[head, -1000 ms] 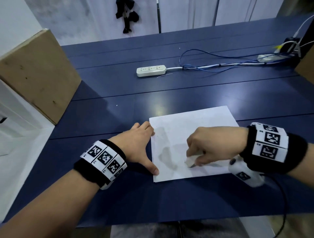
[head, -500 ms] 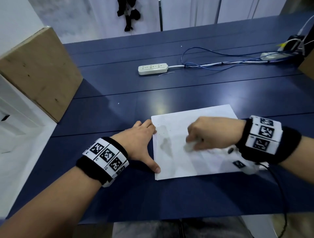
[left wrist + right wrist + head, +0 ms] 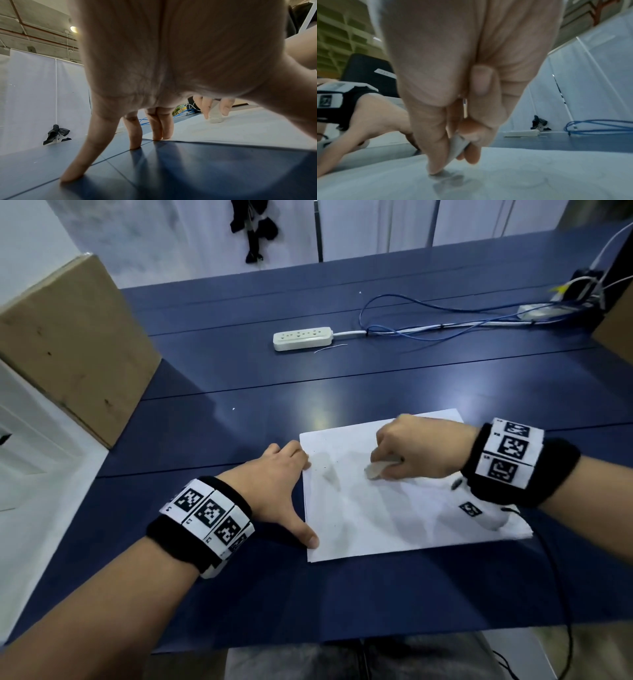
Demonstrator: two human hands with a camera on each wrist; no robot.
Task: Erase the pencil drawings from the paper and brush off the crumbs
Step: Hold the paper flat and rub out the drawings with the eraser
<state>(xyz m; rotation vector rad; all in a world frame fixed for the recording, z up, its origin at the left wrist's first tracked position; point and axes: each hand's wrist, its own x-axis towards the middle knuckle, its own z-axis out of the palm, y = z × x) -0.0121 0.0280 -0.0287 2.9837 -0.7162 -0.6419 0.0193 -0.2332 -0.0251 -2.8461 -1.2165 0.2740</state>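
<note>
A white sheet of paper [image 3: 394,508] lies on the dark blue table [image 3: 308,392] in front of me. My right hand [image 3: 411,450] pinches a small grey-white eraser [image 3: 375,470] between thumb and fingers and presses its tip on the paper's upper middle. The eraser [image 3: 457,146] shows in the right wrist view above a faint pencil line, and far off as the eraser [image 3: 215,117] in the left wrist view. My left hand [image 3: 281,491] stands spread on straight fingertips at the paper's left edge, thumb on the near left corner. Tiny dark crumbs dot the sheet near the left edge.
A white power strip [image 3: 303,338] with blue and white cables [image 3: 445,326] lies farther back on the table. A cardboard box [image 3: 68,347] stands at the left edge. Black wires and a device sit at the far right. The table's near edge runs just below my forearms.
My right hand has carried the eraser from the lower middle of the paper up toward its far part. The left hand has stayed at the paper's left edge.
</note>
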